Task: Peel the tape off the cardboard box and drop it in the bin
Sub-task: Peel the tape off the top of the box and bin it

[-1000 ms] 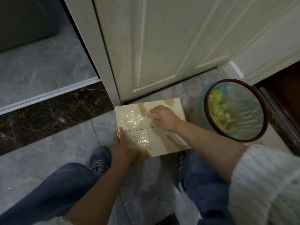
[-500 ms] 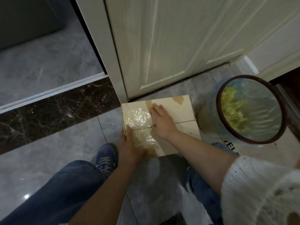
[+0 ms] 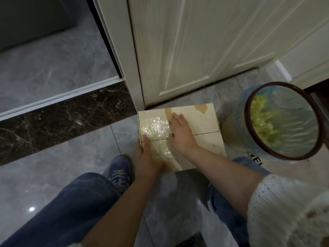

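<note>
Head view. Box (image 3: 199,129) on the floor (image 3: 71,168), flaps closed, seam running left to right; contents hidden. It sits just in front of a white door (image 3: 195,50). Crinkled clear tape (image 3: 155,128) covers the left part of the top, crossing the seam, still stuck down. Darker patches on the bare cardboard near the far edge.

Left hand (image 3: 147,157): grip around the near-left edge of the box, thumb lying on the tape.

Right hand (image 3: 180,133): grip apart, fingers straight and flat on the box top at the tape's right edge.

Bin (image 3: 249,139) just right of the box, dark rim, blue liner; yellow-green scraps lie inside along its left wall.
</note>
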`<state>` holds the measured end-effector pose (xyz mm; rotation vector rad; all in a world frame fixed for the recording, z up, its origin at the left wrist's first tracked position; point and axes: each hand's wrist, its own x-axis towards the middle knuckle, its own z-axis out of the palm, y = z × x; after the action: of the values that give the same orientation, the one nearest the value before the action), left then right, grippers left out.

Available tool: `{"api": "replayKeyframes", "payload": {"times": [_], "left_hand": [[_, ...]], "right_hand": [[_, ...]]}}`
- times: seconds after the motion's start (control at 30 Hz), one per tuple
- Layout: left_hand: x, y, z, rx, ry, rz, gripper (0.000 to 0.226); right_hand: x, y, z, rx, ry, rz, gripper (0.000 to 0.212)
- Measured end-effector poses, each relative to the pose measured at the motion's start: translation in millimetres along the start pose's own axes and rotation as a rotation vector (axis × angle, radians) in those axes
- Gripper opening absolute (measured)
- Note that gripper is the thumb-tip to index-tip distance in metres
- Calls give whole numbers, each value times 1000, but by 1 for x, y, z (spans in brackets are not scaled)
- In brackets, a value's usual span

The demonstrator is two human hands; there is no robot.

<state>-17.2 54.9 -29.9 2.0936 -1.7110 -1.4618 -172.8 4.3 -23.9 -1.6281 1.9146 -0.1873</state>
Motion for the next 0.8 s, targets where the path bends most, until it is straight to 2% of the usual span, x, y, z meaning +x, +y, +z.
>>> {"api": "replayKeyframes", "payload": {"times": [0.2,0.4,0.8], "left_hand": [[-2,1,0,7,10,-2,126],[-3,4,-4,5,-9,-9,130],[-3,5,-4,-17,-20,-17,133]], "right_hand": [[-4,-5,4,-29,77,-3,64],[2,-5,7,79,60,50,56],[10,-4,4,77,52,77,42]]}}
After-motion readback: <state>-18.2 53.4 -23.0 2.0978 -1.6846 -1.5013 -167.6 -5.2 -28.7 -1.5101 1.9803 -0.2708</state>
